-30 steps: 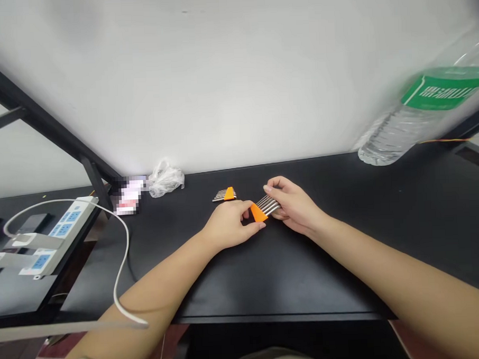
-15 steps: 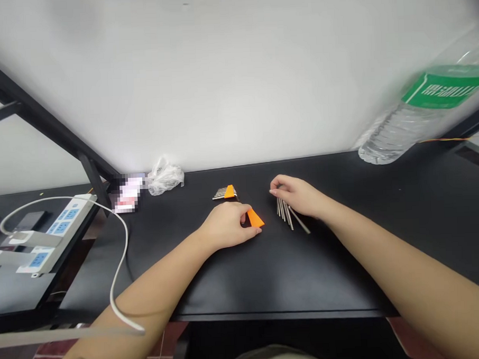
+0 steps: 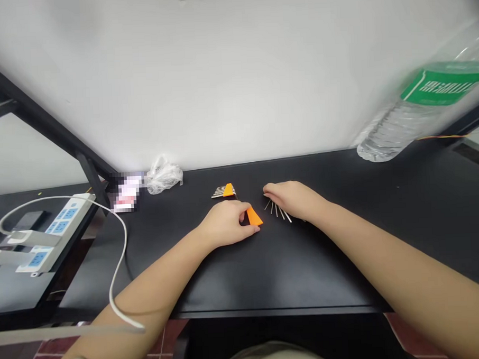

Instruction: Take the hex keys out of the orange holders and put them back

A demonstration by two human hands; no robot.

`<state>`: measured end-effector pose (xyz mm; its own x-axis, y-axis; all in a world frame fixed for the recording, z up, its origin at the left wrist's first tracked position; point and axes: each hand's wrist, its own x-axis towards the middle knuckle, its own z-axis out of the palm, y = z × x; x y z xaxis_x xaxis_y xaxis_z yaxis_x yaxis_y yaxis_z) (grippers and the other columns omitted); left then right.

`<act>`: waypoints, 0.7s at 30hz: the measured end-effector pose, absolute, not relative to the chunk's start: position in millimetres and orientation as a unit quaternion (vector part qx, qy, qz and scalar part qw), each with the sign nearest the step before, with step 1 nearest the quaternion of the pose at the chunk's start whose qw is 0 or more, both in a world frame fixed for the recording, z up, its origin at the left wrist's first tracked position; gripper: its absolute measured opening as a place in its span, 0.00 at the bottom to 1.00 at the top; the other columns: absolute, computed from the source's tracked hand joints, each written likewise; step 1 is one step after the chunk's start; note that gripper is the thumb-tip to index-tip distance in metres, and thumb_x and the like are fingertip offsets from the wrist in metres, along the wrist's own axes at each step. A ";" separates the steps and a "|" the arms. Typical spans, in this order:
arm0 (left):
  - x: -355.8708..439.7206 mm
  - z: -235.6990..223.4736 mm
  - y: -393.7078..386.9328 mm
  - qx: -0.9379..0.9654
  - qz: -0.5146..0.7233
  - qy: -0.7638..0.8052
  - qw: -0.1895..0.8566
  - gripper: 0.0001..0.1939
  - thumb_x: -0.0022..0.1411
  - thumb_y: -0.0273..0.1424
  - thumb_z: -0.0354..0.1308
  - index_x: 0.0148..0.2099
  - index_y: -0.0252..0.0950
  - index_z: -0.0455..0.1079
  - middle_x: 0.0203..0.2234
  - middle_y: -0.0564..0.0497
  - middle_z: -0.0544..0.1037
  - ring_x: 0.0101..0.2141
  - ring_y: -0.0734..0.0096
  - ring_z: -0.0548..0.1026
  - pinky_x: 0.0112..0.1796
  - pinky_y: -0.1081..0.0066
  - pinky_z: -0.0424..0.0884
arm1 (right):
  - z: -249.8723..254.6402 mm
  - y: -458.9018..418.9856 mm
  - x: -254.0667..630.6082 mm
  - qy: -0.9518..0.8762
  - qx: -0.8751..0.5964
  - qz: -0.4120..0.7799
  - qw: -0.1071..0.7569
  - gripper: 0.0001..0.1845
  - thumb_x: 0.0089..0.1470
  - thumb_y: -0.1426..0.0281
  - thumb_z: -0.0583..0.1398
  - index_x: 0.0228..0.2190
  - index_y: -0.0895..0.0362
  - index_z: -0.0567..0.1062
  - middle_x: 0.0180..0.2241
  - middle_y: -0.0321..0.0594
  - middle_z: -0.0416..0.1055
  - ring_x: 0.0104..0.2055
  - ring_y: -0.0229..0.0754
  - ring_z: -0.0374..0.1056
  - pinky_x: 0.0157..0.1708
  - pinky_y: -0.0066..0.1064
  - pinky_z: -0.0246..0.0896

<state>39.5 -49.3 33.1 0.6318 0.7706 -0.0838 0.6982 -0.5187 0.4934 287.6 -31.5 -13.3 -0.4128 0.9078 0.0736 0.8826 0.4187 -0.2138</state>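
Note:
My left hand (image 3: 227,223) rests on the table with thumb and fingers closed round the near orange part (image 3: 254,216) of a hex key holder. Beyond my knuckles shows its other orange part (image 3: 228,190), with a row of metal hex key ends sticking out to the left. A dark piece seems to link the two parts, mostly hidden by my hand. Right of the holder, my right hand (image 3: 291,196) is closed, fingertips pinched together. Several thin hex keys (image 3: 278,211) fan out from beneath it toward me; their upper ends are hidden under the palm.
A crumpled clear plastic bag (image 3: 163,175) lies by the wall, beside a blurred packet (image 3: 127,194). A large water bottle (image 3: 396,127) with a green label stands at right. At left are a power strip (image 3: 63,229) and a white cable (image 3: 123,253) looping over my left forearm.
My right hand has shifted slightly left and lower, and the hex keys under it now spread in a wider fan with less of them showing. My left hand stays on the holder.

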 end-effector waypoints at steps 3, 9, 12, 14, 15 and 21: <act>39.4 33.9 -49.4 0.869 0.074 0.421 0.247 0.17 0.57 0.43 0.64 0.30 0.39 0.63 0.26 0.54 0.71 0.27 0.70 0.67 0.27 0.70 0.57 | -17.1 -29.4 288.4 -0.840 -0.534 0.035 0.089 0.10 0.69 0.63 0.52 0.41 0.52 0.72 0.36 0.41 0.76 0.36 0.44 0.71 0.32 0.31 0.56; 38.2 32.6 -49.1 0.872 0.078 0.416 0.245 0.17 0.57 0.43 0.65 0.30 0.39 0.62 0.26 0.55 0.71 0.27 0.70 0.67 0.27 0.70 0.57 | -8.9 -30.0 301.4 -0.792 -0.600 0.013 0.108 0.12 0.68 0.64 0.51 0.44 0.54 0.71 0.43 0.46 0.75 0.39 0.47 0.72 0.35 0.34 0.58; 37.3 31.6 -49.0 0.873 0.080 0.415 0.245 0.18 0.57 0.43 0.65 0.30 0.39 0.61 0.26 0.55 0.71 0.27 0.70 0.67 0.28 0.70 0.58 | 5.1 -36.1 319.3 -0.765 -0.633 0.067 0.097 0.13 0.64 0.61 0.55 0.46 0.53 0.71 0.42 0.45 0.76 0.37 0.47 0.72 0.32 0.34 0.57; 37.0 31.5 -48.9 0.872 0.079 0.416 0.246 0.18 0.56 0.42 0.65 0.30 0.39 0.61 0.26 0.55 0.71 0.27 0.70 0.67 0.28 0.70 0.58 | 12.9 -41.6 330.5 -0.763 -0.626 0.142 0.075 0.16 0.60 0.58 0.59 0.47 0.51 0.70 0.36 0.41 0.77 0.32 0.45 0.71 0.28 0.33 0.56; 37.0 31.5 -48.9 0.871 0.078 0.417 0.247 0.18 0.56 0.42 0.65 0.30 0.39 0.62 0.26 0.55 0.71 0.27 0.70 0.67 0.28 0.69 0.58 | 15.5 -44.4 334.3 -0.767 -0.613 0.182 0.061 0.17 0.58 0.59 0.60 0.48 0.51 0.70 0.33 0.38 0.77 0.29 0.44 0.71 0.27 0.32 0.56; 38.1 32.5 -48.4 0.872 0.078 0.416 0.246 0.17 0.56 0.42 0.66 0.30 0.39 0.62 0.26 0.55 0.71 0.27 0.71 0.67 0.28 0.70 0.57 | 20.4 -53.4 323.0 -0.770 -0.588 0.246 0.042 0.14 0.53 0.70 0.60 0.44 0.50 0.72 0.27 0.36 0.76 0.24 0.43 0.69 0.25 0.32 0.55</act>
